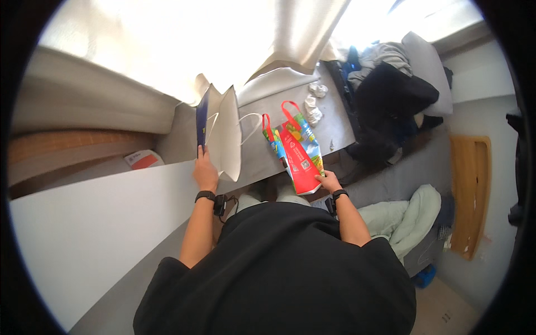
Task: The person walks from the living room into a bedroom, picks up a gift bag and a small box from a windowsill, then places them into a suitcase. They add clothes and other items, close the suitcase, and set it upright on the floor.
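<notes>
A white paper carrier bag [228, 138] with a dark blue outer side stands upright on the grey surface, its mouth spread and its cord handles loose. My left hand [205, 171] holds its near left side; part of the fingers is hidden. To the right, my right hand [329, 181] grips the lower corner of a colourful shopping bag [302, 161] with a red side panel and red strap handles. This bag is tilted, and its side bears print and a code. Each of my wrists wears a black band with a small device.
Crumpled white tissues [313, 109] lie on the grey surface [261, 161] beyond the bags. A pale curtain [167, 46] hangs behind. Dark clothes [387, 94] and a grey cushion [429, 77] are heaped at right. A white panel [104, 222] runs along my left.
</notes>
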Tool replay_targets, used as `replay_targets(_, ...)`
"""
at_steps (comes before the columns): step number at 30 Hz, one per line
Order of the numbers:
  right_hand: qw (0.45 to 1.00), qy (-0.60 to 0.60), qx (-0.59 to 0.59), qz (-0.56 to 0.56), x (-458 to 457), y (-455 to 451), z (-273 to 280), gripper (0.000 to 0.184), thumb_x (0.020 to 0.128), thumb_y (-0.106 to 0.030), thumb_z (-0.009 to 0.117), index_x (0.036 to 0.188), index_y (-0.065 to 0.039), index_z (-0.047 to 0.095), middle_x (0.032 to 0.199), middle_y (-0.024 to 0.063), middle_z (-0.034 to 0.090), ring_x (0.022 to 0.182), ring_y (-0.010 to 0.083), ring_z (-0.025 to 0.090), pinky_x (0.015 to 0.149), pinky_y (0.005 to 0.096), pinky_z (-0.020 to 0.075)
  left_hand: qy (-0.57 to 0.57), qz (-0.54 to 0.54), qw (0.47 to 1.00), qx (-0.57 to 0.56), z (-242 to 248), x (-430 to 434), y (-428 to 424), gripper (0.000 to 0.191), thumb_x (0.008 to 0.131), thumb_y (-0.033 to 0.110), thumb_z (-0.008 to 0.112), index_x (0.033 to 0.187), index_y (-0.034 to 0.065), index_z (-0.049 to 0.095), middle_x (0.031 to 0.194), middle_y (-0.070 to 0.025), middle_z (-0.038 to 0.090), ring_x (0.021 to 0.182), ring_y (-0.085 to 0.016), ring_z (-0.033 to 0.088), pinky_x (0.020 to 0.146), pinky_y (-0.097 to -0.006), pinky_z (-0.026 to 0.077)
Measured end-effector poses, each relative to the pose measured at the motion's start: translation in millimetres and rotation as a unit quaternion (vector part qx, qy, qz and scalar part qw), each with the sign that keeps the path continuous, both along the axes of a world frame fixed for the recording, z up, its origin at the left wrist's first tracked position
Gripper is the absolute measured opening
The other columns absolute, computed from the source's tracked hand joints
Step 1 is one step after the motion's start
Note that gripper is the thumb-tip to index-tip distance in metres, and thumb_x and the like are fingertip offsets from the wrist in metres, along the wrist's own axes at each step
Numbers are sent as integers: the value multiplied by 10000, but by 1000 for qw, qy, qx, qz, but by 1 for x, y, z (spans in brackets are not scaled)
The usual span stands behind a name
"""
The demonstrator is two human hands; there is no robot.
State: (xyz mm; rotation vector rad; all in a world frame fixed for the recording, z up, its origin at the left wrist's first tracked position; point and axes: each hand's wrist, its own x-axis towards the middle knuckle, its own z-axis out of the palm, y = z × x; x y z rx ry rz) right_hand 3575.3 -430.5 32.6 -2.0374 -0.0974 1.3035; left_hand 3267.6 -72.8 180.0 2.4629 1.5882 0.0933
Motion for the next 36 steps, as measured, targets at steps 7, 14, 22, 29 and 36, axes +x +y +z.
replay_targets(7, 995, 19, 92, -17, -7, 40, 17, 272, 923, -199, 701, 1124, -17, 673, 846, 0, 685, 698, 80, 600, 574, 267, 475, -56, 7, 998, 17, -2, -14, -3, 534, 874, -10, 452, 1390, 95, 539, 1435, -130, 532, 1049, -369, 634, 893, -448, 530)
replay_targets(14, 998, 9, -17, 53, -15, 60, 13, 280, 909, -242, 718, 1116, -55, 692, 876, 18, 695, 634, 102, 611, 504, 266, 510, -48, 17, 999, -14, 0, -8, 4, 521, 872, -24, 433, 1378, 53, 529, 1400, -169, 550, 1087, -396, 623, 906, -460, 523)
replay_targets(22, 938, 226, -101, 242, 42, 142, -20, 691, 932, -621, 552, 1337, -62, 559, 1219, 116, 656, 1087, 231, 635, 809, 420, 520, -15, 88, 992, -84, 21, 3, 5, 570, 837, -76, 440, 1388, 50, 516, 1402, -201, 537, 1196, -395, 573, 994, -453, 491)
replay_targets(29, 927, -364, -78, 44, 162, 194, -89, 523, 782, -425, 767, 1121, -50, 636, 1090, 127, 657, 1025, 317, 614, 805, 436, 479, -19, 142, 984, -106, 34, 54, 4, 644, 848, -86, 412, 1463, 100, 448, 1441, -232, 487, 1292, -407, 497, 1065, -431, 424)
replay_targets(36, 895, -366, -203, 155, 208, 249, -119, 437, 714, -309, 823, 1082, -120, 684, 1229, 74, 581, 1172, 263, 539, 975, 489, 381, -17, 142, 987, -70, 33, 83, -2, 648, 840, -87, 400, 1453, 108, 473, 1399, -265, 513, 1243, -422, 535, 1003, -441, 453)
